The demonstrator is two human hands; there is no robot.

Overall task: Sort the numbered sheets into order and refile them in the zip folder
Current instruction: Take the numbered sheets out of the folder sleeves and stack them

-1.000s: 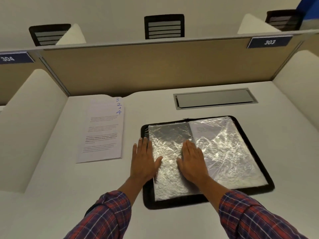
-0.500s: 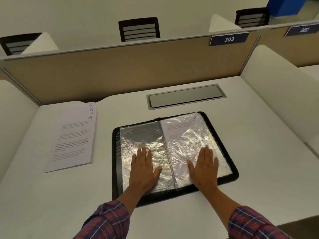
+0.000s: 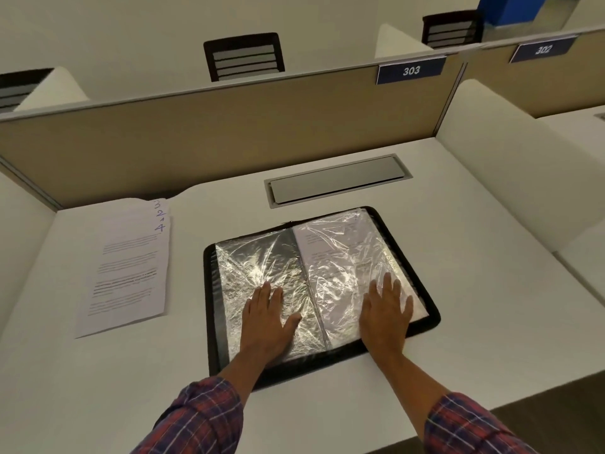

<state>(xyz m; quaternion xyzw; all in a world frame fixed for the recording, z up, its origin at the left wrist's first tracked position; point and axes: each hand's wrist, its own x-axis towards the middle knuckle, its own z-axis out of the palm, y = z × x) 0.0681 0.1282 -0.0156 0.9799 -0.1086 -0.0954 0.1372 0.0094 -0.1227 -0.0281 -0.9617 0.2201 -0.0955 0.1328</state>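
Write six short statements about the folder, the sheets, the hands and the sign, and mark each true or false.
1. The folder lies open on the desk. True.
2. The left hand grips a sheet. False: it lies flat on the folder's left page.
3. The sheets lie left of the folder, apart from it. True.
4. The sheets' handwritten numbers run 1, 2, 3, 4. False: from far to near they read 3, 2, 1, 4.
5. The right hand rests on the bare desk. False: it lies flat on the folder's right page.
6. The sign above this desk reads 303. True.
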